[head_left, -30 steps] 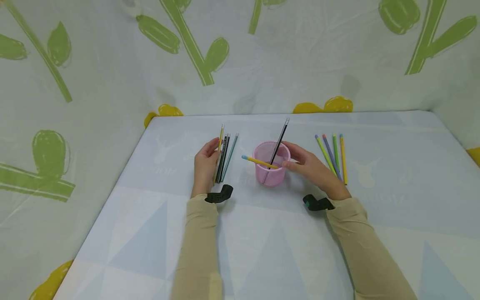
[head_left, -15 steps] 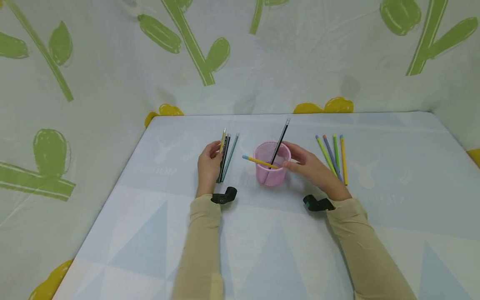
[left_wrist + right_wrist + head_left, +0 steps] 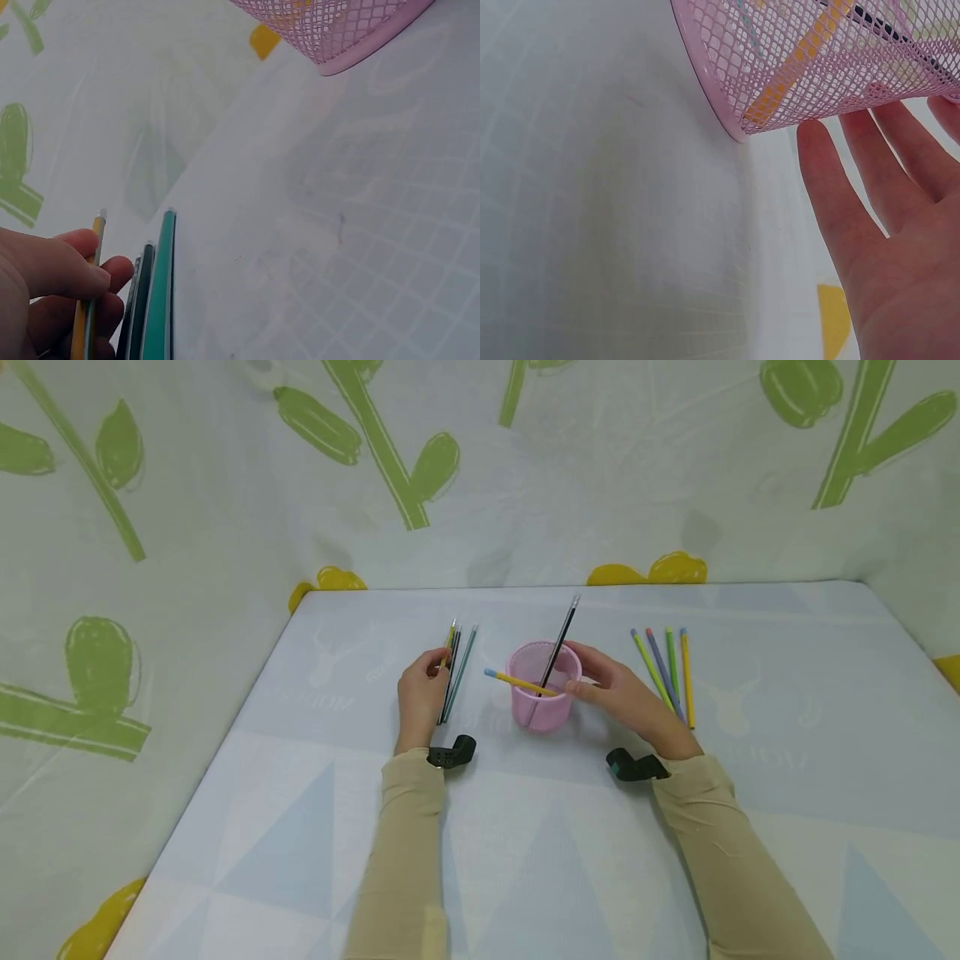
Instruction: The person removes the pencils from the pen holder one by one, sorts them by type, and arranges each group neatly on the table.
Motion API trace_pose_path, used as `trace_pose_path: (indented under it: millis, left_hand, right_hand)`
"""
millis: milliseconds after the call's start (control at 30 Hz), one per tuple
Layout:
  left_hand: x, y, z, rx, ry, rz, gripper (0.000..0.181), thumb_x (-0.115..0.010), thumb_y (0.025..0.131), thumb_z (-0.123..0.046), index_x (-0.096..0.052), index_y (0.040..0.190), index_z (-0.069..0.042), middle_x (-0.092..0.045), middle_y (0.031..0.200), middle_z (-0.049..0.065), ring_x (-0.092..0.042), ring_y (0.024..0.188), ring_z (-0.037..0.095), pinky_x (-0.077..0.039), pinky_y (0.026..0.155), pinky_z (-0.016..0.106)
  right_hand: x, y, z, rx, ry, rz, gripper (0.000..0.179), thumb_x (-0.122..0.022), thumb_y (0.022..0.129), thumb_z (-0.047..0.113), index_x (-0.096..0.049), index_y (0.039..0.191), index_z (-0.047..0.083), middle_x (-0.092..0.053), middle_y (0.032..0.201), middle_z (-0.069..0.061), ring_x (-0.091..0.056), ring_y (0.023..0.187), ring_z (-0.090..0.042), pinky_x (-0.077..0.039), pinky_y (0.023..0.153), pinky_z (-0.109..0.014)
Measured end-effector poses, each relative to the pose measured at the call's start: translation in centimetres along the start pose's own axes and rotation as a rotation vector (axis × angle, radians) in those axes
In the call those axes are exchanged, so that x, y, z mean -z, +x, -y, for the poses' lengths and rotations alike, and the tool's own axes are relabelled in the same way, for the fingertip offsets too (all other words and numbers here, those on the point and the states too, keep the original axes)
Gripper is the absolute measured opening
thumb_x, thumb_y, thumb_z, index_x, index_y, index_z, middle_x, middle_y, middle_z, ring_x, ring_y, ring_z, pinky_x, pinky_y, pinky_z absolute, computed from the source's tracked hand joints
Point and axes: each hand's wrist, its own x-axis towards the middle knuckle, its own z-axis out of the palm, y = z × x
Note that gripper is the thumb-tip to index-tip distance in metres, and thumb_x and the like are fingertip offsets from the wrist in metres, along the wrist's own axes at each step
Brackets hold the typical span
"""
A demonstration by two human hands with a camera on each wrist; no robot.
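Observation:
My left hand [image 3: 422,702] pinches a yellow pencil [image 3: 82,330] between thumb and fingers, its silvery end pointing away. Right beside those fingers lie dark pencils [image 3: 141,300] and a teal pencil [image 3: 159,300] on the table. A pink mesh pen cup [image 3: 542,717] stands upright to their right. Leaning inside it are a black pencil [image 3: 564,631] and a yellow pencil with a blue tip [image 3: 513,681], which sticks out over the left rim. My right hand [image 3: 633,702] holds the cup's right side, thumb near the front of the rim and fingers along the mesh wall.
Right of the right hand lies a group of pencils in green, purple and yellow [image 3: 687,681]. A pale patterned cloth covers the table [image 3: 525,827], and a sheet printed with green plants [image 3: 570,502] hangs behind it. Both wrists carry small black cameras [image 3: 453,752].
The left hand has moved slightly right with the yellow pencil, bringing it up against the dark pencils. The right hand and the pen cup keep their place.

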Motion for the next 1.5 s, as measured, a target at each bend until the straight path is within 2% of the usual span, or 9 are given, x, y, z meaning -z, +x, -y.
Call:
trace_pose_path:
  millis: [300,500,733,833,1033,1200,1500]
  left_hand:
    - [-0.1,-0.1,-0.25,-0.006,0.057,-0.015,0.026,-0.054,0.089,-0.015,-0.066,0.111,-0.021,-0.066,0.108,-0.004,-0.052,0.083,0.014,-0.041,0.065,0.026]
    - [-0.04,-0.26,-0.39,-0.02,0.111,-0.031,0.029,-0.052,0.09,-0.015,-0.067,0.113,-0.024,-0.066,0.106,-0.001,-0.053,0.077,0.015,-0.04,0.061,0.026]
    - [-0.1,-0.29,-0.43,-0.032,0.164,-0.045,0.028,-0.053,0.089,-0.013,-0.067,0.112,-0.022,-0.068,0.094,0.004,-0.055,0.073,0.018,-0.04,0.059,0.026]
    - [-0.22,-0.21,-0.27,-0.044,0.18,-0.039,0.029,-0.053,0.09,-0.012,-0.066,0.114,-0.02,-0.066,0.095,0.005,-0.052,0.075,0.019,-0.04,0.062,0.028]
    - [-0.17,-0.18,-0.04,-0.083,0.184,-0.048,0.029,-0.053,0.089,-0.009,-0.063,0.115,-0.015,-0.058,0.112,0.006,-0.052,0.084,0.02,-0.044,0.071,0.033]
    - [-0.05,-0.26,0.01,-0.076,0.176,-0.04,0.029,-0.054,0.09,-0.012,-0.06,0.119,-0.015,-0.058,0.111,0.004,-0.054,0.087,0.019,-0.045,0.072,0.033]
    - [-0.24,-0.24,0.05,-0.078,0.193,-0.023,0.028,-0.056,0.09,-0.013,-0.059,0.118,-0.016,-0.06,0.108,0.003,-0.057,0.089,0.017,-0.048,0.073,0.032]
  right_hand:
    - [0.0,0.03,0.04,-0.011,-0.011,0.0,0.06,-0.056,0.092,0.03,-0.028,0.144,0.028,-0.032,0.147,0.003,-0.027,0.136,-0.025,-0.026,0.106,-0.053]
    - [0.08,0.03,0.01,-0.005,0.009,0.001,0.059,-0.056,0.091,0.028,-0.029,0.144,0.027,-0.036,0.145,0.002,-0.027,0.136,-0.024,-0.025,0.107,-0.053]
    - [-0.01,-0.09,0.04,-0.002,0.011,-0.001,0.059,-0.056,0.092,0.028,-0.028,0.144,0.027,-0.038,0.144,0.002,-0.029,0.136,-0.024,-0.026,0.106,-0.053]
    - [-0.01,-0.07,0.05,-0.006,0.01,0.0,0.059,-0.056,0.092,0.028,-0.028,0.144,0.027,-0.037,0.144,0.002,-0.028,0.136,-0.024,-0.026,0.106,-0.053]
    - [0.03,-0.06,0.05,0.003,0.0,0.0,0.059,-0.055,0.092,0.028,-0.027,0.144,0.027,-0.033,0.147,0.003,-0.028,0.136,-0.025,-0.027,0.106,-0.053]
    - [0.03,-0.15,0.11,0.002,0.016,0.004,0.059,-0.055,0.092,0.027,-0.028,0.144,0.027,-0.035,0.145,0.002,-0.028,0.136,-0.024,-0.027,0.106,-0.053]
    - [0.03,-0.19,0.43,-0.025,0.003,0.004,0.06,-0.055,0.092,0.031,-0.026,0.144,0.028,-0.03,0.148,0.003,-0.026,0.137,-0.025,-0.026,0.106,-0.054]
